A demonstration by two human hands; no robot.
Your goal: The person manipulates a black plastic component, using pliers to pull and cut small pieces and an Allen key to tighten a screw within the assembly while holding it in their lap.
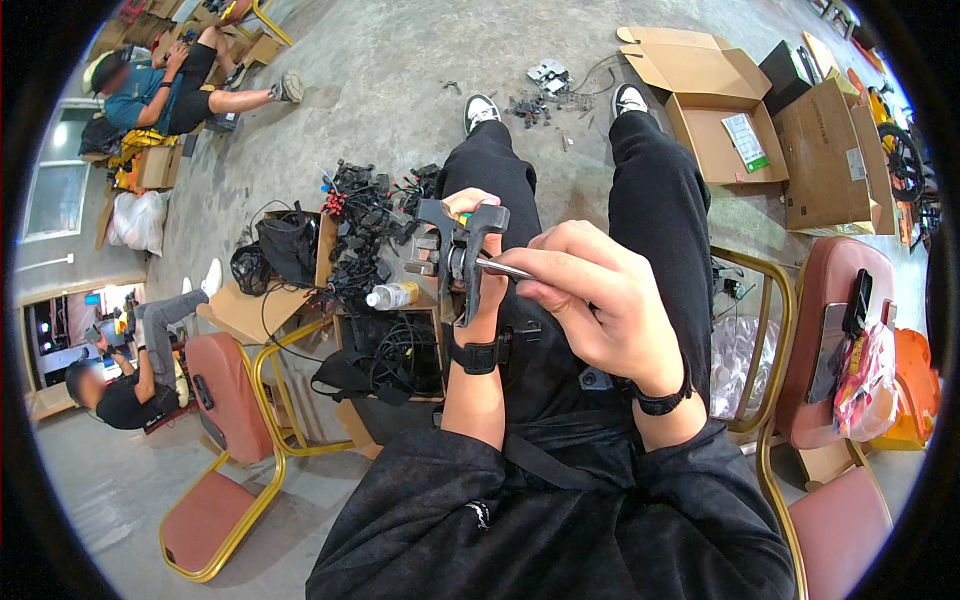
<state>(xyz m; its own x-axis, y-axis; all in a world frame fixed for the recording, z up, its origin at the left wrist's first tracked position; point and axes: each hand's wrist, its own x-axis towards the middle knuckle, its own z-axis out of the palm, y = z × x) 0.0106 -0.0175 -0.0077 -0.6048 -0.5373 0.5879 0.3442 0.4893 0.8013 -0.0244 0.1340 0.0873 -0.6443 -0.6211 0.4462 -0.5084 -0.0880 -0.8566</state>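
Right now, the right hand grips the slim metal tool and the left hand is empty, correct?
The left hand is not empty: in the head view it holds a dark bracket-like part. The right hand does grip the slim metal tool.

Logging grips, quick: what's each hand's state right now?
Left hand: closed, holding a dark clamp-like part.
Right hand: closed, holding a slim metal tool pointed at that part.

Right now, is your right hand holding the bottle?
No, the right hand's grip is on a thin metal rod, while the bottle lies apart, near the black parts.
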